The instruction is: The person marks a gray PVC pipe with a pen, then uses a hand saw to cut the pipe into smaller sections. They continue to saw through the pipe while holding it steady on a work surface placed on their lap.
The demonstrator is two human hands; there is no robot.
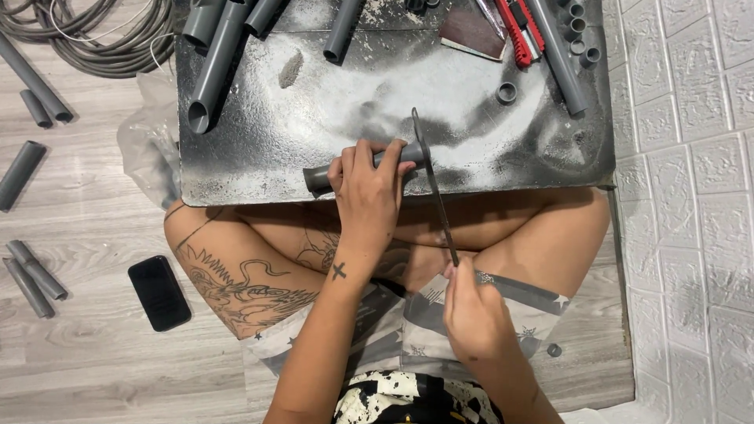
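Cutting step in hand. Left hand (367,188) grips the pipe (369,165), pinning it flat at the near edge of the board (259,157). Right hand (471,314) is clenched on the saw blade (436,192), which crosses the pipe's right end. Judgement: next stroke needs a firm hold and straight blade travel.

Black phone (159,292) lies on wood floor (86,228). Coiled grey cable (102,31) at top left. Red utility knife (518,30), sandpaper block (471,31) and 1 cut ring (507,93) rest on dusty board (314,126).
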